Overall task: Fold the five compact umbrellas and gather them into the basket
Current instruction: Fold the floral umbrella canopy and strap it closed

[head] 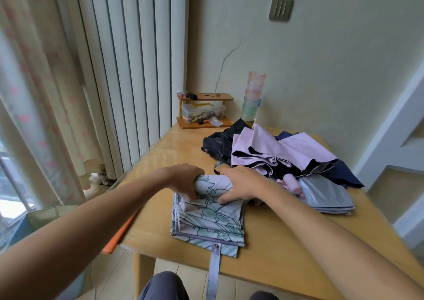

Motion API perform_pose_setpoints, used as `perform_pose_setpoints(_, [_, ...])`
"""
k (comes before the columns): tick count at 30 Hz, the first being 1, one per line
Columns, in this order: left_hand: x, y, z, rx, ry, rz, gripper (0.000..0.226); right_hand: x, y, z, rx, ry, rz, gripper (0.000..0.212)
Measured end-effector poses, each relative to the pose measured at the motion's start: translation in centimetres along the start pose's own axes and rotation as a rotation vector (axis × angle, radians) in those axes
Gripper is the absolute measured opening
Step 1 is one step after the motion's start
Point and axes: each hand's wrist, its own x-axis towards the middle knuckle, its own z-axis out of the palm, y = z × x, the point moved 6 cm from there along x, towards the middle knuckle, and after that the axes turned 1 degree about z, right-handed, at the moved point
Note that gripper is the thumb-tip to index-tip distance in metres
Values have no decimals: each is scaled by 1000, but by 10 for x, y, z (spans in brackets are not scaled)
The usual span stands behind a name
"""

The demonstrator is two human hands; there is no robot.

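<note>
A white umbrella with a green leaf print (207,221) lies flat on the wooden table (286,249), its far end rolled into a tube. My left hand (183,180) grips the left end of that roll. My right hand (241,185) presses curled fingers on the right part of the roll. Its grey strap (213,274) with a snap hangs over the table's near edge. Behind my right hand lies a heap of unfolded umbrellas: a pink one (280,152), a black one (220,143), a navy one (344,173) and a silver-grey one (325,196).
A wooden shelf rack (204,111) with a clear box stands at the table's far corner, beside stacked pastel cups (252,97). Vertical blinds and a curtain hang at the left. A greenish container (48,217) and an orange edge (119,233) sit left of the table. My knees show below.
</note>
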Motion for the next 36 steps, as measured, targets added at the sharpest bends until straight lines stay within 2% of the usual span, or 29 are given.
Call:
perform_pose_setpoints(3, [-6,-1,-7,-35,-20,11,42,-10,15,-9,145,-162,26,87])
perform_pose_setpoints(6, [-10,-8,-8,-115,-40,0,37,-20,26,-14,153,-230,-16,101])
perform_pose_setpoints(8, [-11,-12,-7,-160,-46,-13,38,-23,28,-12,137,-202,-33,107])
perform_pose_setpoints(12, [-10,-14,-1,-213,-67,-25,42,-25,30,1,19,-8,22,117])
perform_pose_setpoints(14, [-10,-14,1,-223,-88,-25,43,-27,28,6,-3,83,11,108])
perform_pose_setpoints(15, [-11,-13,2,-212,-99,-24,44,-27,26,7,-10,108,9,95])
perform_pose_setpoints(18, [-11,-11,4,-149,-124,-21,47,-22,28,10,-17,131,39,35])
perform_pose_setpoints(19, [-11,-10,5,-133,-132,-22,48,-21,28,9,-7,126,49,24])
perform_pose_setpoints(23, [-14,-8,7,-156,-182,-28,59,-20,26,7,24,59,-18,15])
perform_pose_setpoints(28, [-18,-3,-4,-152,-148,-22,45,-25,26,-10,62,2,-37,26])
perform_pose_setpoints(36, [-27,9,-27,-225,-140,-16,43,-27,29,-44,-29,-62,15,22])
